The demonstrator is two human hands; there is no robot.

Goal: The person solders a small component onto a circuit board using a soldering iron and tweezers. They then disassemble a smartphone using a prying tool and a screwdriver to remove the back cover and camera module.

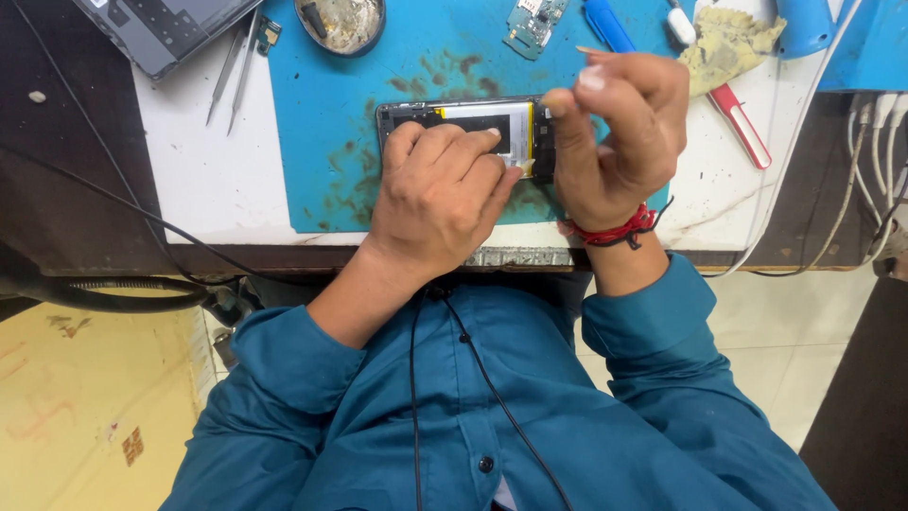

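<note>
An opened phone (pixel 445 115) lies on a blue work mat (pixel 322 104), its back off and a white battery (pixel 487 126) showing. My left hand (pixel 435 194) rests on the phone's near side, fingers pressing on the battery area. My right hand (pixel 619 132) is at the phone's right end, thumb and fingers pinched together on something small that I cannot make out. A red thread band circles my right wrist (pixel 610 232).
Two tweezers (pixel 232 66) lie left of the mat beside a grey device (pixel 161 28). A round metal dish (pixel 340 24), a small circuit board (pixel 532 24), a blue tool (pixel 610 26), a red-handled tool (pixel 742 128), a yellowish cloth (pixel 728 43) and white cables (pixel 875 142) are around.
</note>
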